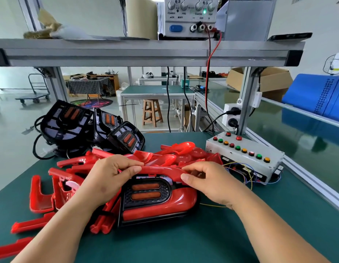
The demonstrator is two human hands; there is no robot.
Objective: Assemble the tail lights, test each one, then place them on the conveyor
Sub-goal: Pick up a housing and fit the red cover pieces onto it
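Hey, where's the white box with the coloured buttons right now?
In the head view, the white button box sits at the right of the green table, just beyond the right hand and right of the pile of red covers.

Head camera looks forward-down, close over workbench (pixel 184 243)

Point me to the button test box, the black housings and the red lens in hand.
button test box (pixel 259 149), head view, white top face
black housings (pixel 66 126), head view, leftmost one's grille
red lens (pixel 161 170), head view, its top bar
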